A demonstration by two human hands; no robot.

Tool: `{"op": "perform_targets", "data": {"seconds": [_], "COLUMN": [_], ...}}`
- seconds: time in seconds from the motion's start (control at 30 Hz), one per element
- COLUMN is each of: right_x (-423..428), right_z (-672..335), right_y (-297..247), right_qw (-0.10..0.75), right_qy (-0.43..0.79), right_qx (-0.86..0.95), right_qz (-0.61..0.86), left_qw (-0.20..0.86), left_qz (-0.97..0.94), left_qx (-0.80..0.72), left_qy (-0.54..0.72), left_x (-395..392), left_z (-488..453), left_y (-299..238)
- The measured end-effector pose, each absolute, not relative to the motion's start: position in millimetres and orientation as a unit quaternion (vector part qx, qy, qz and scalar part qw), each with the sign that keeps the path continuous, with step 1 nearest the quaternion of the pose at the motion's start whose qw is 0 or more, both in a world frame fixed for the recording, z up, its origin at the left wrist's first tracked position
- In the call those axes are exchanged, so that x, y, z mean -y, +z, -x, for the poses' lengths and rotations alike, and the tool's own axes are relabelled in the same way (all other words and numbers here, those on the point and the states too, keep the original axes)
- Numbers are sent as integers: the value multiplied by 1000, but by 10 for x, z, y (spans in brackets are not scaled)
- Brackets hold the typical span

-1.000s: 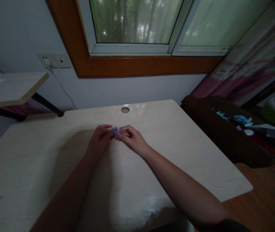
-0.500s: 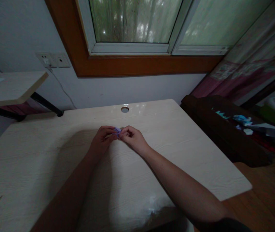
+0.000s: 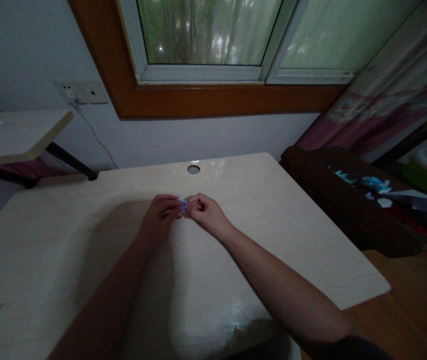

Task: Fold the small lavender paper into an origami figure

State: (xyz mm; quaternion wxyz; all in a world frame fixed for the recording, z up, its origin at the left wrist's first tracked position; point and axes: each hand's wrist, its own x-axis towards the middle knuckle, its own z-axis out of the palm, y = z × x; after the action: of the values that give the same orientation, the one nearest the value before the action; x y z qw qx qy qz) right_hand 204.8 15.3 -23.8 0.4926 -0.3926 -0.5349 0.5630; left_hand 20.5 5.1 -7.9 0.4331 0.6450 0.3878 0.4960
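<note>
Between my two hands is a small piece of folded purple paper (image 3: 182, 205), mostly covered by the fingers. My left hand (image 3: 160, 212) pinches its left side between thumb and fingers. My right hand (image 3: 205, 210) is closed on its right side, the fingertips almost meeting those of the left. Both hands are over the far middle part of the pale wood-grain desk (image 3: 258, 220). The exact shape of the folded paper is too small to make out.
A round cable hole (image 3: 193, 169) lies beyond my hands near the desk's back edge. At left stands a raised shelf (image 3: 22, 137) on black legs. A dark wooden piece of furniture (image 3: 322, 200) with crumpled paper and other items stands right of the desk.
The purple paper between my fingertips has turned slightly and shows a different face. My hands stay in nearly the same place, both still gripping it.
</note>
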Motion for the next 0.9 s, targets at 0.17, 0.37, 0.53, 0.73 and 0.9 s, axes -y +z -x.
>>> {"op": "perform_targets", "data": {"seconds": [0.17, 0.37, 0.53, 0.73, 0.9], "right_x": [-149, -144, -155, -113, -98], "right_z": [-2050, -2054, -2068, -2056, -2058], "right_y": [-201, -183, -224, -154, -128], "right_qw": [481, 470, 481, 491, 488], "right_qy": [562, 558, 535, 511, 526], "right_qx": [544, 547, 567, 578, 579], "right_qz": [396, 411, 401, 405, 388], "left_qw": [407, 369, 369, 380, 431], "left_qz": [-669, -712, -709, -694, -657], "left_qx": [-389, -374, -376, -388, -395], "left_qy": [485, 465, 469, 472, 477], "left_x": [-53, -49, -41, -10, -11], "left_z": [-193, -167, -165, -172, -176], "left_y": [-102, -115, -111, -30, -10]}}
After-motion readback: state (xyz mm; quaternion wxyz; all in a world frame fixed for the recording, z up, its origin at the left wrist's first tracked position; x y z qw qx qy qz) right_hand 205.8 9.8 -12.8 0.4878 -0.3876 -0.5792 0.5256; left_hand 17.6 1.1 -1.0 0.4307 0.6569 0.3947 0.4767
